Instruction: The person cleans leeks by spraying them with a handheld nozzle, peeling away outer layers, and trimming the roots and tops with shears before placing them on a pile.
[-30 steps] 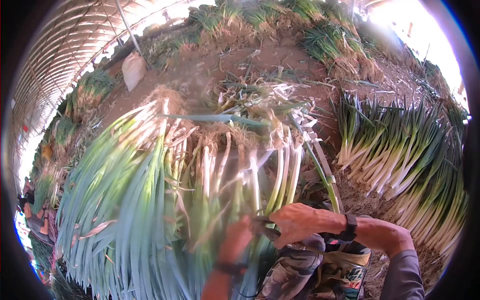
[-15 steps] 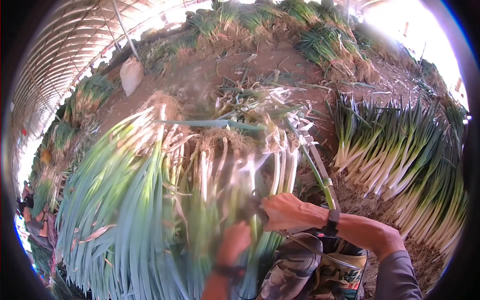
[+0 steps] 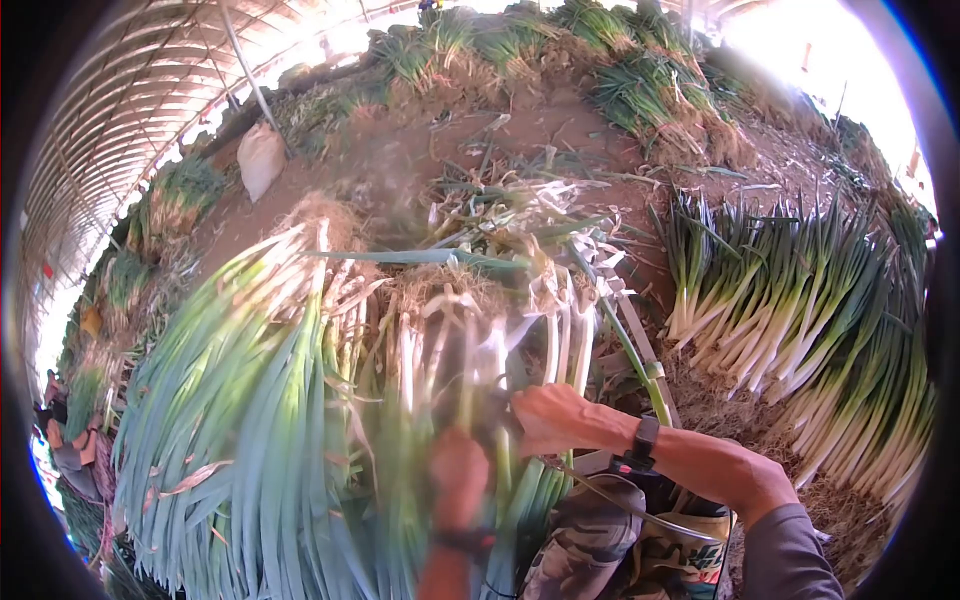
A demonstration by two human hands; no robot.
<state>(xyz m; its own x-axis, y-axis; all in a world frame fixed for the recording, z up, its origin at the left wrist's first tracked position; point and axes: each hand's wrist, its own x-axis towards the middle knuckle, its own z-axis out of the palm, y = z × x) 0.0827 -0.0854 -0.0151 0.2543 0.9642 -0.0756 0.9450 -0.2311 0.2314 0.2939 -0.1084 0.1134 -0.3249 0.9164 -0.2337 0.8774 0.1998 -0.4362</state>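
A broad row of green onions (image 3: 280, 400) lies in front of me, roots up and away, green leaves toward me. My right hand (image 3: 555, 418), with a dark wristband, is closed over the stalks right of centre; what it holds is hidden by blur. Just left and lower, my left hand (image 3: 460, 475) is smeared by motion among the stalks, also with a dark band, its fingers not readable. A long green leaf (image 3: 430, 257) lies crosswise over the roots.
Trimmed onions (image 3: 770, 290) lie in rows at the right. Bundles (image 3: 650, 95) stand at the back, with a pale sack (image 3: 261, 160) at the back left. Peeled scraps (image 3: 520, 205) lie beyond the roots. Another person (image 3: 80, 450) shows at the far left.
My right hand has moved slightly left. My left hand has shifted slightly up and left, with its forearm more upright. The onion row looks much the same.
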